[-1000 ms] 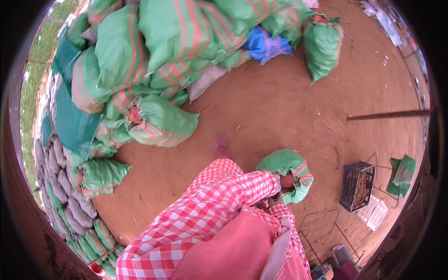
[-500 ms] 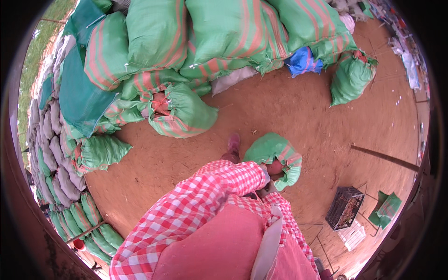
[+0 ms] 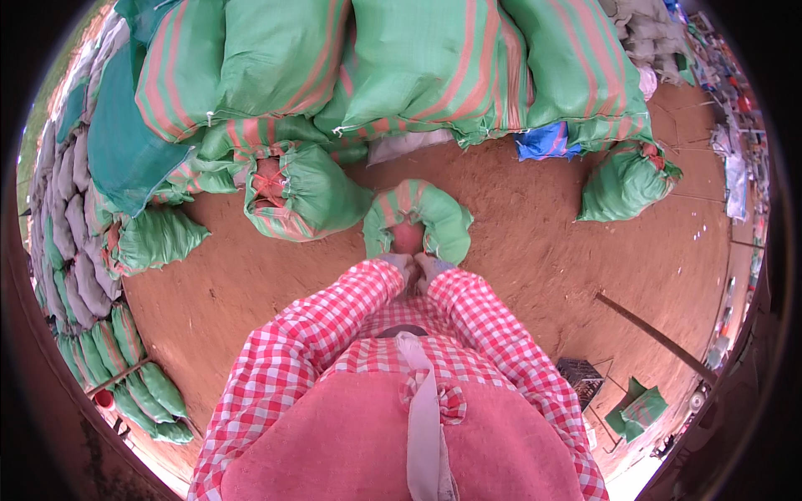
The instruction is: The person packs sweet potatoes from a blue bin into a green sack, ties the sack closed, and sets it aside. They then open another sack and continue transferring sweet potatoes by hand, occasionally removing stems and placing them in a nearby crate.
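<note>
On brown earth (image 3: 526,275), near piled sacks (image 3: 409,67), sits an open green sack (image 3: 444,217).

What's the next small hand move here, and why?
Probably draw the near rim of the striped green sack inward: its mouth gapes, showing reddish-brown contents, while the left hand and right hand sit close together at that near edge. The neighbouring sack to the left has what looks like red cord across its mouth.
</note>
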A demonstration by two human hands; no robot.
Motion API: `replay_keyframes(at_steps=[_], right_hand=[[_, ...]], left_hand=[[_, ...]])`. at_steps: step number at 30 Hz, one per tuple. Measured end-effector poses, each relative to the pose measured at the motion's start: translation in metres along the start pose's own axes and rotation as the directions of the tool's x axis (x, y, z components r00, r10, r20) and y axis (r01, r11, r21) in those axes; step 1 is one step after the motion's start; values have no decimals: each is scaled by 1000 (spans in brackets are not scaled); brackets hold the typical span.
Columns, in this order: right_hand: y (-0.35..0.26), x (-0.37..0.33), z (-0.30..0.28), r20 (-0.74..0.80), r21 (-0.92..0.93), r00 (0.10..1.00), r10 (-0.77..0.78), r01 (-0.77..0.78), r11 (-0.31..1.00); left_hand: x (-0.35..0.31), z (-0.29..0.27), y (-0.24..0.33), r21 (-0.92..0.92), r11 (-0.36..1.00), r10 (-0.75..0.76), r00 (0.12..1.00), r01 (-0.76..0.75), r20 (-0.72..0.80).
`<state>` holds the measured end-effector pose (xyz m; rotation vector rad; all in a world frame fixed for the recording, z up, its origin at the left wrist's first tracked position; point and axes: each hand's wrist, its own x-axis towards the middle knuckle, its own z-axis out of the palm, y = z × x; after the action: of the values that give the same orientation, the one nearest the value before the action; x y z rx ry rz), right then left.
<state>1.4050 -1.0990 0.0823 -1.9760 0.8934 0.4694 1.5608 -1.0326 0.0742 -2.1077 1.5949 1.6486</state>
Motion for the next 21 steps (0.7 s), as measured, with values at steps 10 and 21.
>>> replay_keyframes(at_steps=[10,21], right_hand=[[110,44,-99,-14,177,974,-226,225,958],[166,54,-213,-82,254,992,-101,119,960]], left_hand=[[72,-45,107,-21,997,56,936,-67,-349],[67,13,54,-456,827,-541,689,330,-482]])
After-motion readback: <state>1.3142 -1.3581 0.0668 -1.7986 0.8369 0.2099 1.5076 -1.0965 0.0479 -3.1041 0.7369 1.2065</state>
